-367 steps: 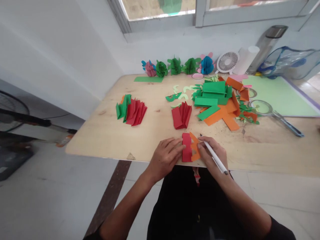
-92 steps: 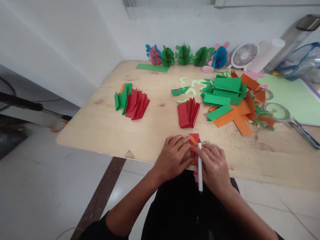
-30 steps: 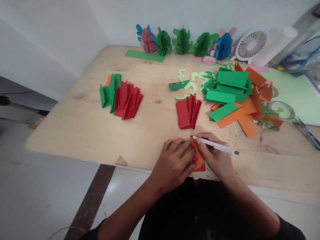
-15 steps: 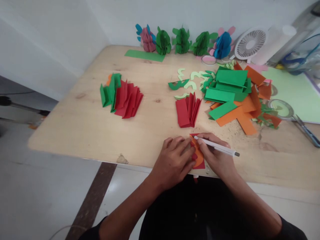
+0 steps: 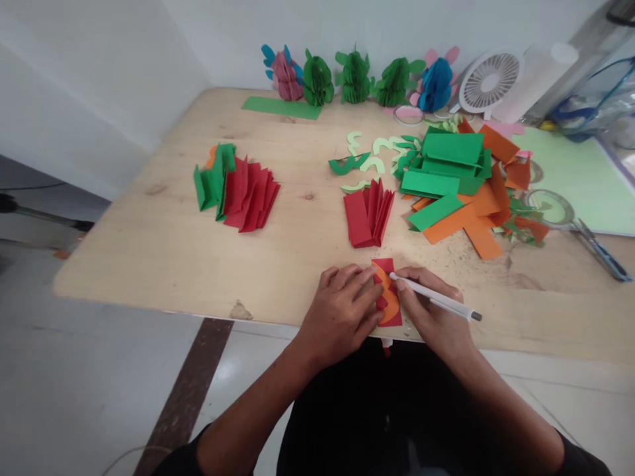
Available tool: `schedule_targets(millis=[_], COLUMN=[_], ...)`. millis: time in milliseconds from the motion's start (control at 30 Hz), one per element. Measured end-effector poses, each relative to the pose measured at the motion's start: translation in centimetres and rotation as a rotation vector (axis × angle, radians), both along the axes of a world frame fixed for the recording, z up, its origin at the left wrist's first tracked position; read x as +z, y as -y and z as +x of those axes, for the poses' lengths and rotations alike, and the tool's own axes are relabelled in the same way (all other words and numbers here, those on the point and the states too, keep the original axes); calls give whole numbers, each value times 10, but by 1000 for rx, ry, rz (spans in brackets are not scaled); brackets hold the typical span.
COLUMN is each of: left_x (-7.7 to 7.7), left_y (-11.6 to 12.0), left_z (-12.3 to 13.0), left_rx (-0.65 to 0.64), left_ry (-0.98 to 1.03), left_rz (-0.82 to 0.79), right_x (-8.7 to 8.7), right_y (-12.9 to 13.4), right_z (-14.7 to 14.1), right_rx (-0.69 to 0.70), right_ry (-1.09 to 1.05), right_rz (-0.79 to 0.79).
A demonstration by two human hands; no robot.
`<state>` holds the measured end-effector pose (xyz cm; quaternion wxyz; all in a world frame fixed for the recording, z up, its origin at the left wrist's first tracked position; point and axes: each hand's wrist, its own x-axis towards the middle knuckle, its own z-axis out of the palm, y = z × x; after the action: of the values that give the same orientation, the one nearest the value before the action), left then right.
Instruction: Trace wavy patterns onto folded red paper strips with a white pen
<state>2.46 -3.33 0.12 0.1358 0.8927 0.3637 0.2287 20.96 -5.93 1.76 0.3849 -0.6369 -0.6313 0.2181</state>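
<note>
Near the table's front edge lies a red paper piece (image 5: 397, 316) with an orange curved cutout (image 5: 390, 301) on top. My left hand (image 5: 342, 307) presses on both from the left, its fingers spread and bent over the cutout. My right hand (image 5: 434, 304) holds a white pen (image 5: 436, 295), its tip at the cutout's upper right edge. Just beyond my hands stand folded red papers (image 5: 367, 215). Farther left, more folded red papers (image 5: 252, 195) lie against folded green papers (image 5: 213, 178).
Green folded strips (image 5: 451, 155) and orange strips (image 5: 481, 228) are heaped at the right, beside pale green curved scraps (image 5: 372, 164). Scissors (image 5: 602, 251) and a tape roll (image 5: 550, 206) lie farther right. Paper figures (image 5: 354, 78) and a white fan (image 5: 491, 82) stand along the wall.
The pen tip has moved down slightly along the orange cutout's right edge. The whole view has shifted a little. My left hand still presses on the paper.
</note>
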Motion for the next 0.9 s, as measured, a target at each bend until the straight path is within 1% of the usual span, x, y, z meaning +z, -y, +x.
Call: schedule_targets(millis=[167,400,900], left_x=[0,-2,-2], left_y=[0,1,1], left_z=[0,-1,0], left_rx=[2,-1,-13], left_ry=[2,-10,-25], left_rz=[24,14,37], right_x=[0,-2,-1], right_y=[6,12,14], right_z=[1,2,1], right_rx=[2,0,-2], right_ry=[-9,-10,49], right_rz=[4,24,85])
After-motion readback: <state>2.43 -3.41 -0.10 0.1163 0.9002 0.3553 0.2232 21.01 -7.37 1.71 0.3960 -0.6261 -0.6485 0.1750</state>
